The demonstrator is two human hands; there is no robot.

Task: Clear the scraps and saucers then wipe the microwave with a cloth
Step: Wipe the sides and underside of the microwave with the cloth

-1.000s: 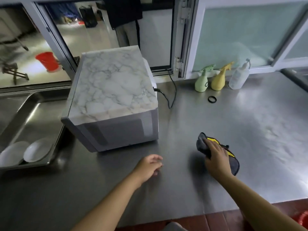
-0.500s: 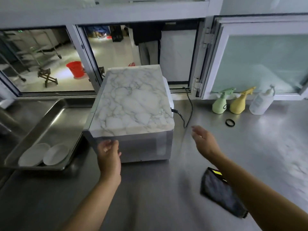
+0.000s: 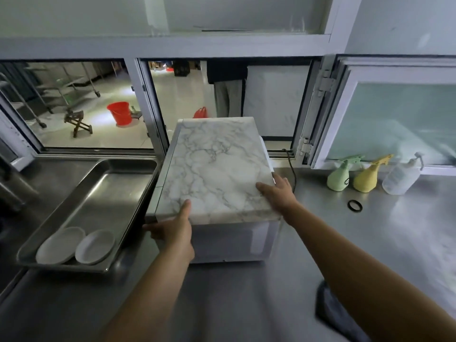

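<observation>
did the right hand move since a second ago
Yes. The right hand left the cloth and went forward and left to the microwave, where it now rests on the top right edge.
</observation>
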